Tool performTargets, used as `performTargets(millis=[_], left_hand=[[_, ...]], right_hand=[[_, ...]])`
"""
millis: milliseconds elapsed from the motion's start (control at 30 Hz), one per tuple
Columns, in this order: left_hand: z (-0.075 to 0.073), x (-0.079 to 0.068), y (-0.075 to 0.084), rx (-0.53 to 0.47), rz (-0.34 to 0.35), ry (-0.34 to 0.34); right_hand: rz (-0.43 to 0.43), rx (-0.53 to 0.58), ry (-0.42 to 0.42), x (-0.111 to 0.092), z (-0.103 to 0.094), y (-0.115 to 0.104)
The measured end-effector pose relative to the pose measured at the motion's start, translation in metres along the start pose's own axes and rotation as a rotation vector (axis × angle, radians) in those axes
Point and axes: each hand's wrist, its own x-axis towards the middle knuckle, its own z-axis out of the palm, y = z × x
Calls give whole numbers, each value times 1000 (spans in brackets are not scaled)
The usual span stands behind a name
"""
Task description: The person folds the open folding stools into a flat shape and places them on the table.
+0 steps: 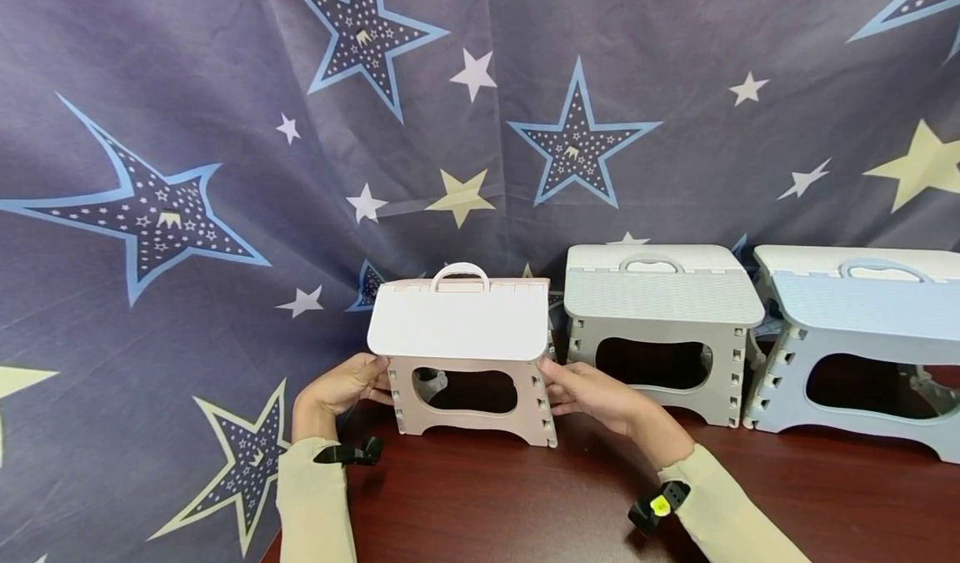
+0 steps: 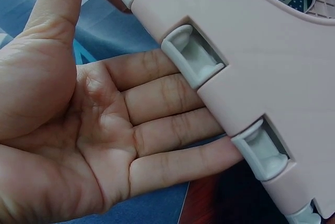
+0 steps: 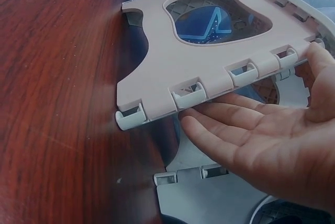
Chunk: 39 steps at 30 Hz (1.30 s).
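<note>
head view: before starry cloth (image 1: 420, 150), left hand (image 1: 348, 386) and right hand (image 1: 597, 394) grip a pink stool (image 1: 461, 321) at a reddish-brown table (image 1: 480, 500).

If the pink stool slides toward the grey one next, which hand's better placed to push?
Likely the left hand: it holds the pink stool on the side away from the grey stool; the right hand holds the side facing it.

You find no readable word, brand or number across your three views. In your head view, small yellow crowns (image 1: 170, 219) mark printed stars (image 1: 371, 61) at 9 and 11 o'clock on the backdrop (image 1: 420, 150); the yellow patch (image 1: 660, 505) at 5 o'clock is too small to read.
</note>
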Motion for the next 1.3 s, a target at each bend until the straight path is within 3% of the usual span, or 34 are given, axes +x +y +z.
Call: performTargets(millis=[1300], left_hand=[[3, 0, 2, -16, 10, 3]], right_hand=[[0, 12, 7, 1, 1, 2]])
